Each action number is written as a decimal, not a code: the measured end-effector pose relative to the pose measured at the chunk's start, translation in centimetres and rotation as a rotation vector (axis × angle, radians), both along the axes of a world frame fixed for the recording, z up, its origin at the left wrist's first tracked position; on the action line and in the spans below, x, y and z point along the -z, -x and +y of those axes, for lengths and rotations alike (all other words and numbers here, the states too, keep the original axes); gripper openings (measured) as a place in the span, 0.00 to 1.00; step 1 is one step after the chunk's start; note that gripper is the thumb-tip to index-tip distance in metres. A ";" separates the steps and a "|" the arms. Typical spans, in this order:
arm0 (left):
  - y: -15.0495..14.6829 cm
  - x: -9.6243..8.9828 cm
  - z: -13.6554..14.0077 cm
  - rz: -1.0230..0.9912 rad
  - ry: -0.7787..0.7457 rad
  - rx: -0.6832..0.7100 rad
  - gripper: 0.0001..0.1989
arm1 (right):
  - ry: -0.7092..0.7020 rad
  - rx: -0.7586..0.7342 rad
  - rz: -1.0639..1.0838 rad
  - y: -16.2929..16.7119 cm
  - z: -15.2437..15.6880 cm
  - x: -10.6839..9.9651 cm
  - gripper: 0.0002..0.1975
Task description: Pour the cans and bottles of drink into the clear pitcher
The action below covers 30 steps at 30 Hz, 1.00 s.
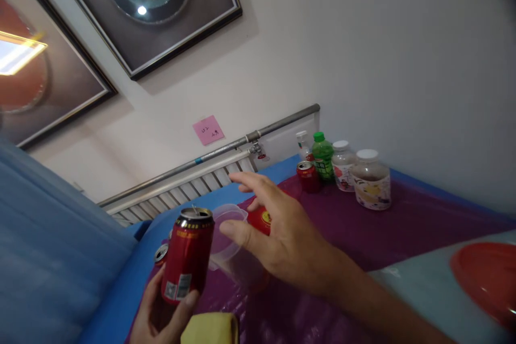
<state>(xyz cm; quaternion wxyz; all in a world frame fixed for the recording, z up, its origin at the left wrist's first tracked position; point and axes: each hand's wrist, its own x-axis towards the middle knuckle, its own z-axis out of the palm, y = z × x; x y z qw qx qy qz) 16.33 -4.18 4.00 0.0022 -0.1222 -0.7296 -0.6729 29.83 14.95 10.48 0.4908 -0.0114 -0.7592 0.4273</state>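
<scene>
Red can (187,256), lower left of frame, gripped by left hand (161,314) | right hand (282,236) fingers spread, thumb touching clear plastic cup (228,236) | purple sheet (403,226) beneath

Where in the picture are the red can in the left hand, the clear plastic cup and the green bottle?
red can (187,258), head view, label side.
clear plastic cup (228,226), head view, upper wall.
green bottle (322,158), head view, body.

The right hand (282,236) hides part of the clear plastic cup (230,242) and most of a red lid (260,220). The red bowl (489,279) and yellow cloth (209,329) are cut off by the picture's edges. The pink note (208,129) has illegible writing.
</scene>
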 end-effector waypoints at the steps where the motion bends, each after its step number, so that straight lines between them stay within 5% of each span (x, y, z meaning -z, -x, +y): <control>1: 0.4 -0.7 0.1 0.001 0.012 -0.019 0.37 | -0.009 0.030 0.020 -0.1 0.3 0.0 0.26; 6: 1.1 -3.0 1.1 0.104 0.070 -0.096 0.37 | -0.052 0.084 0.043 0.0 1.0 0.1 0.25; 16: 1.7 -2.9 4.3 0.221 -0.022 -0.088 0.37 | -0.119 0.139 0.034 0.8 1.6 0.4 0.24; 30: 2.0 -0.2 7.1 0.795 0.372 -0.231 0.31 | -0.253 0.158 -0.351 3.5 3.0 2.3 0.18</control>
